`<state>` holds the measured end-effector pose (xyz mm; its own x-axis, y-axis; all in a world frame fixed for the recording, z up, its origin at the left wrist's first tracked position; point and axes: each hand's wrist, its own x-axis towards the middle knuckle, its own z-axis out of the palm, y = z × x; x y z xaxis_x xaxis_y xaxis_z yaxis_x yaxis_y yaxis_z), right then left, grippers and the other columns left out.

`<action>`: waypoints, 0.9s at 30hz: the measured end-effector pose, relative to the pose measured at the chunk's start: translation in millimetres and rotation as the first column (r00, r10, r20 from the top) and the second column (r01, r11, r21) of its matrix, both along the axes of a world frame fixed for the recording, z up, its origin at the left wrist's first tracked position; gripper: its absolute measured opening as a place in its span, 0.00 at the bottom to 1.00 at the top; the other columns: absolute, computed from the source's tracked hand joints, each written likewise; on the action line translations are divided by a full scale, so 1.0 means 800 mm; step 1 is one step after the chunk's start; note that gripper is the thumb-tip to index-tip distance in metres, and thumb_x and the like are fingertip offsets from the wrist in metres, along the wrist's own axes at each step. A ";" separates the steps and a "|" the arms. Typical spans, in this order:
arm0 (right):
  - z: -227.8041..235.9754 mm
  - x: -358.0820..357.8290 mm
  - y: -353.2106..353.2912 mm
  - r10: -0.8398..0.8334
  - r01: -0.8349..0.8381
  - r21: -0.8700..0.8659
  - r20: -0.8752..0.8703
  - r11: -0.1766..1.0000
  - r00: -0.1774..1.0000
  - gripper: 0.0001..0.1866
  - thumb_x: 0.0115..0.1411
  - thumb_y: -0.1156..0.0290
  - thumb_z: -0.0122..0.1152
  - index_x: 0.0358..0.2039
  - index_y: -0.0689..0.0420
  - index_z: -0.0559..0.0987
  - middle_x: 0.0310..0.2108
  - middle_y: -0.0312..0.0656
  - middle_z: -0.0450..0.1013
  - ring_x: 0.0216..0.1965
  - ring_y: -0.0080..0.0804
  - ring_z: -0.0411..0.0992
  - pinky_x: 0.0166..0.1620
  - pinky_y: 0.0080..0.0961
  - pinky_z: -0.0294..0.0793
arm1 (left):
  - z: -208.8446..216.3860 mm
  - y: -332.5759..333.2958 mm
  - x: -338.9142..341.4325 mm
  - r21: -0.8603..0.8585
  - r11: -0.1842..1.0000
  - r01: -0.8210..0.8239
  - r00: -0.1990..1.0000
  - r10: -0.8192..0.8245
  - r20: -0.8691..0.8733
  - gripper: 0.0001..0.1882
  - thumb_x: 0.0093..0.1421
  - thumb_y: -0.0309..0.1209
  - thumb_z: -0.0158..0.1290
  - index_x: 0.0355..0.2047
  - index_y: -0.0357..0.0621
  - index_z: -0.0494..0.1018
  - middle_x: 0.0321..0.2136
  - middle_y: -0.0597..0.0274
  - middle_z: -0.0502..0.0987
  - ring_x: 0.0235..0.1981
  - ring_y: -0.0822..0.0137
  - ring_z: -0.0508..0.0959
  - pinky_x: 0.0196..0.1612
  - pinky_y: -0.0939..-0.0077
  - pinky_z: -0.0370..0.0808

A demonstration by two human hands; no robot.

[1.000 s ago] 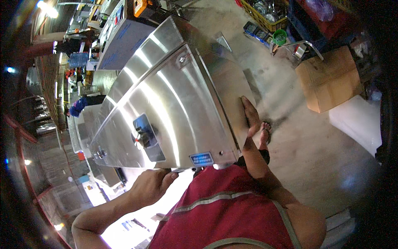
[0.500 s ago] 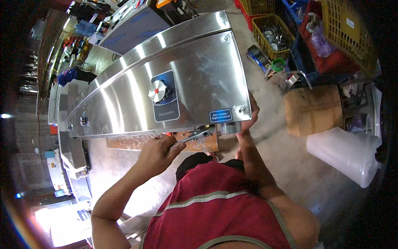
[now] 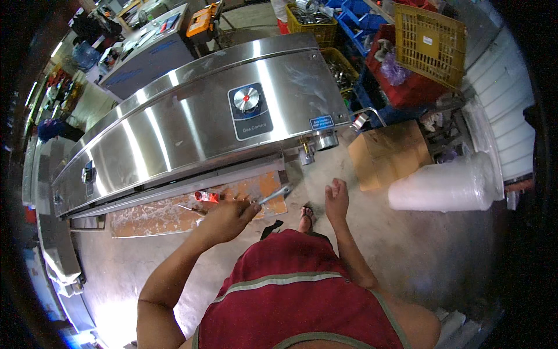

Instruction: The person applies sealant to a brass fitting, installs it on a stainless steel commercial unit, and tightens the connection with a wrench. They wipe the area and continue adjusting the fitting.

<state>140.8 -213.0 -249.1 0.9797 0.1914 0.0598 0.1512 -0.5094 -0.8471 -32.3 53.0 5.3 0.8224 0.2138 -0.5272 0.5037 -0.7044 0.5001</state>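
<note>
My left hand (image 3: 228, 220) is closed around a metal wrench (image 3: 274, 195), whose head points up and to the right. The wrench is apart from the long stainless-steel appliance (image 3: 203, 116) in front of me. My right hand (image 3: 337, 200) hangs in the air below the appliance's right end, fingers curled in; whether they hold anything is hidden. Nearest to it are a round metal pipe end (image 3: 325, 139) and a brass-and-metal fitting (image 3: 306, 152) under the appliance's edge. A control knob (image 3: 247, 99) sits on a dark plate on the front panel.
Below the appliance lies a worn orange-brown board (image 3: 157, 214) with a red packet (image 3: 207, 196) on it. To the right are a cardboard box (image 3: 388, 152), a plastic-wrapped roll (image 3: 444, 186) and a yellow crate (image 3: 429, 43). An orange toolbox (image 3: 201, 22) is at the back.
Both hands have come away from the appliance's lower right corner. The wrench has left the fitting and remains in my left hand. My view has shifted back, showing more floor.
</note>
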 end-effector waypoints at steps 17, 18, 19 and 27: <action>0.207 -0.048 0.110 -0.075 0.043 0.081 0.453 0.996 0.888 0.17 0.65 0.66 0.67 0.52 0.57 0.76 0.27 0.36 0.73 0.27 0.26 0.71 0.33 0.27 0.72 | -0.201 0.012 -0.309 -0.198 0.913 -0.357 0.932 0.362 -0.015 0.33 0.70 0.55 0.47 0.36 0.29 0.79 0.35 0.29 0.80 0.40 0.32 0.81 0.45 0.47 0.75; 0.221 -0.044 0.119 -0.117 0.117 0.030 0.468 0.993 0.876 0.18 0.64 0.64 0.68 0.52 0.54 0.76 0.28 0.37 0.74 0.27 0.28 0.73 0.34 0.29 0.74 | -0.206 0.012 -0.318 -0.205 0.906 -0.370 0.927 0.375 -0.015 0.33 0.70 0.55 0.47 0.37 0.30 0.79 0.35 0.29 0.80 0.41 0.32 0.81 0.45 0.46 0.75; 0.233 -0.039 0.131 -0.113 0.116 0.028 0.523 0.993 0.845 0.20 0.64 0.61 0.69 0.53 0.52 0.77 0.28 0.39 0.75 0.28 0.31 0.74 0.34 0.32 0.75 | -0.210 0.011 -0.327 -0.199 0.894 -0.401 0.913 0.407 -0.011 0.32 0.70 0.54 0.47 0.38 0.30 0.79 0.36 0.29 0.80 0.41 0.32 0.80 0.46 0.46 0.75; 0.251 -0.018 0.170 -0.188 0.310 -0.136 0.550 0.941 0.814 0.21 0.61 0.52 0.70 0.49 0.49 0.81 0.36 0.48 0.83 0.36 0.49 0.82 0.38 0.44 0.77 | -0.207 -0.005 -0.379 -0.273 0.798 -0.537 0.840 0.534 -0.093 0.36 0.70 0.60 0.44 0.47 0.33 0.79 0.41 0.33 0.82 0.46 0.37 0.82 0.52 0.50 0.75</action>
